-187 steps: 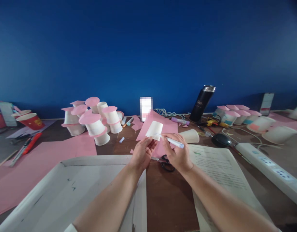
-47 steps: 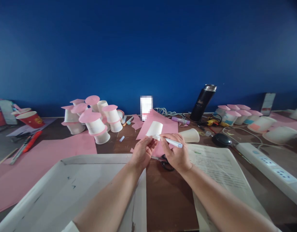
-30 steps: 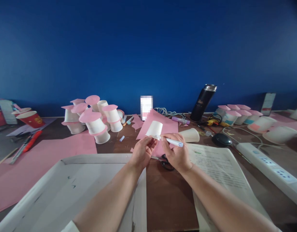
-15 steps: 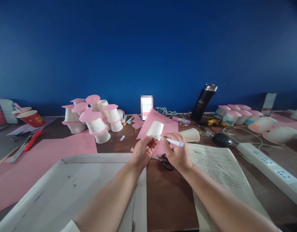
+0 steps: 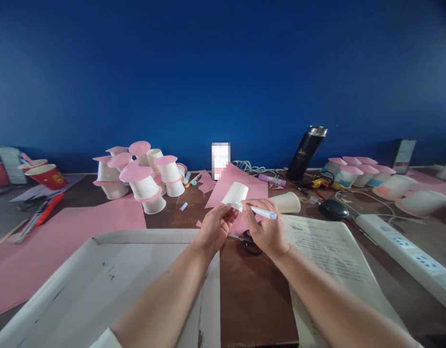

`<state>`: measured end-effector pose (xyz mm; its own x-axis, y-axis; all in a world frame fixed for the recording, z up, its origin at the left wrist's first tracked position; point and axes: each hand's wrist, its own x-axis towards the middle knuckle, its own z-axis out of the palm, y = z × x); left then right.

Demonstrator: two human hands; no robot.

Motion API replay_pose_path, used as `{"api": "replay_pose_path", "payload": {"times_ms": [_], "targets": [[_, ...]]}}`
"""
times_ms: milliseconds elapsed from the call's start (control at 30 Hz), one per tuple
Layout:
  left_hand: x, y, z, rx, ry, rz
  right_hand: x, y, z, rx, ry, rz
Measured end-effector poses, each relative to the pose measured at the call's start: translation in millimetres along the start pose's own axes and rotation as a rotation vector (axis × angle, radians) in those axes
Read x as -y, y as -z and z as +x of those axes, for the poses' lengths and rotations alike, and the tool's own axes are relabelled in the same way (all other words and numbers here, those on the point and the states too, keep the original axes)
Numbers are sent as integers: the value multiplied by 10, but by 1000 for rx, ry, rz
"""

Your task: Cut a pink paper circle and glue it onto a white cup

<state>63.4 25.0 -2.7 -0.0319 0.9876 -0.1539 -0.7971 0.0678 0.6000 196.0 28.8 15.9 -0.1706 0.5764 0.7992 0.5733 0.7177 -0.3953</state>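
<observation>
Near the middle, my left hand (image 5: 216,226) has its fingers closed at the rim of a white paper cup (image 5: 236,193), which leans over pink paper (image 5: 223,186). My right hand (image 5: 268,229) grips a white marker-like pen (image 5: 261,211), its tip end pointing left at the cup's rim. The fingertips of both hands are close together. Black-handled scissors (image 5: 251,244) lie partly under my right hand. A second white cup (image 5: 288,202) rests on its side just right of the pen.
Cups with pink paper discs (image 5: 145,186) are stacked at the left. A white tray (image 5: 136,237) lies in front. To the right are a printed sheet (image 5: 324,251), a black mouse (image 5: 334,209), a power strip (image 5: 400,249) and a black bottle (image 5: 305,154).
The white cup has shifted slightly to the right at the fingertips. Both hands have stayed nearly in place, with the pen still in my right hand.
</observation>
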Motion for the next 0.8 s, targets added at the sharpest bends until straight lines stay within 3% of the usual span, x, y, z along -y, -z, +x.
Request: {"api": "replay_pose_path", "payload": {"times_ms": [800], "targets": [[8,-16,-5,1,-20,10,-8,-6,3,-17,18,-1]]}}
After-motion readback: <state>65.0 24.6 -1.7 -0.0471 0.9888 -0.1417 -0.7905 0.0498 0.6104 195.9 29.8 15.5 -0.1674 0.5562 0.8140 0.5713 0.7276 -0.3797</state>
